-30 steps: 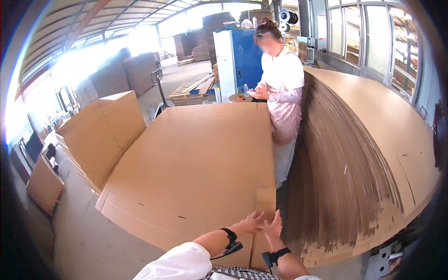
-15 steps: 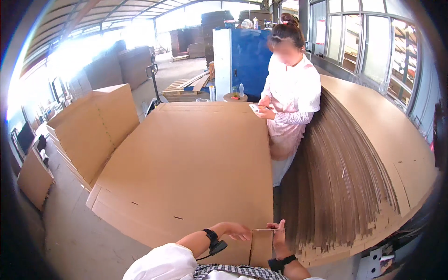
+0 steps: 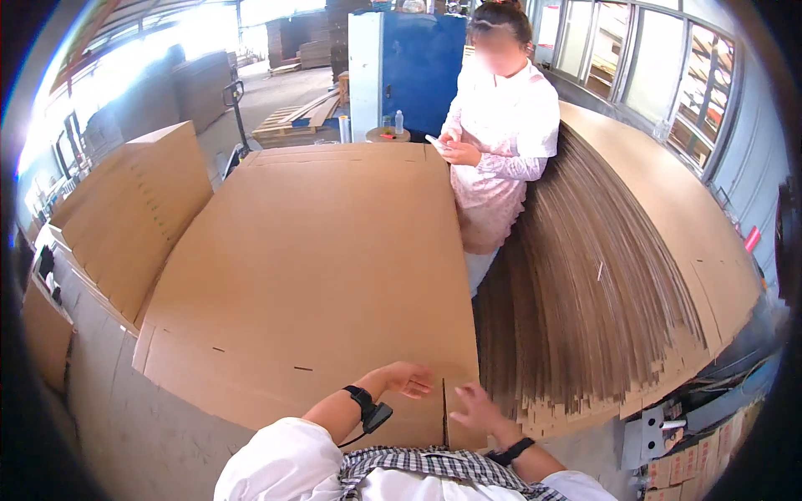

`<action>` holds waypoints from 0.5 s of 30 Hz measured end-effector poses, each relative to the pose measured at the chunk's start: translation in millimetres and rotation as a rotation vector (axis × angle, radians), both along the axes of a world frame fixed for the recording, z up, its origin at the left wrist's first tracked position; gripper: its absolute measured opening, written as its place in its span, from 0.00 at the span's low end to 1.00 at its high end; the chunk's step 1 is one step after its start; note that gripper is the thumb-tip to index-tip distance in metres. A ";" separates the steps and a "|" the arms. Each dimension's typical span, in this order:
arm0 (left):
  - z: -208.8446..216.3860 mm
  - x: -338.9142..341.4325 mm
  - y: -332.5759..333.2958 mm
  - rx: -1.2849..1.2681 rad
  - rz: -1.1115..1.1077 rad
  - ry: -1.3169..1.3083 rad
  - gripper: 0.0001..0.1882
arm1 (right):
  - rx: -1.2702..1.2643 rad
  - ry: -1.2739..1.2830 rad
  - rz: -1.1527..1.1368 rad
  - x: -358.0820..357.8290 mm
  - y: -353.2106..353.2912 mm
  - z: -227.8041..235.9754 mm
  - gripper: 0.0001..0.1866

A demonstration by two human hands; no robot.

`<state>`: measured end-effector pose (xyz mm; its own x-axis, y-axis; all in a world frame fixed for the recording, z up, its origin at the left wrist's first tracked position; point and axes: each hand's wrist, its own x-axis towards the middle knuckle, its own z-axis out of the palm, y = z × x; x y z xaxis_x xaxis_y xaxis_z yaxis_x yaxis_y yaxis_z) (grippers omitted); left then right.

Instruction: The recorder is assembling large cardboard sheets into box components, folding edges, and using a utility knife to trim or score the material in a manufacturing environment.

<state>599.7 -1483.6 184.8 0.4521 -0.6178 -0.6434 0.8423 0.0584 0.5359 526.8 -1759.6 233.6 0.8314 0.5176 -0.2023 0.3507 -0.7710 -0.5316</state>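
Observation:
A large flat cardboard sheet (image 3: 309,242) lies in front of me, with short dark slits near its close edge and a longer slot at the near right. My left hand (image 3: 409,380) is just left of that slot, empty, its fingers loosely stretched out. On the slot's other side my right hand (image 3: 478,407) is over the corner flap (image 3: 465,430), fingers spread with nothing in them. Whether either palm presses on the board I cannot tell. The flap lies level with the sheet.
A person (image 3: 501,125) stands at the sheet's far right, holding a phone-like object (image 3: 436,144). Behind them curves a tall stack of cardboard sheets (image 3: 585,275). Folded cardboard (image 3: 138,213) leans at left. A blue cabinet (image 3: 422,71) and pallet jack handle (image 3: 236,108) are farther back.
My right hand has let go of the raised corner flap, which now lies flat. Both hands appear higher in the view. My view has tilted downward and shifted slightly.

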 end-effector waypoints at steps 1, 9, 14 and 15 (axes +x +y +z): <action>0.4 -0.5 -2.9 0.055 0.029 0.036 0.24 | -0.125 -0.351 0.028 -17.0 13.1 -5.2 0.32; 15.0 -8.5 -14.2 0.196 0.052 -0.001 0.27 | -0.073 -0.335 -0.087 -27.8 19.8 -26.2 0.31; 5.7 -14.6 2.8 0.165 0.084 -0.059 0.25 | -0.015 -0.313 -0.071 -27.1 34.3 -5.2 0.30; 8.9 -13.1 -1.0 0.152 0.106 -0.063 0.25 | -0.025 -0.320 -0.048 -26.6 32.2 -5.5 0.30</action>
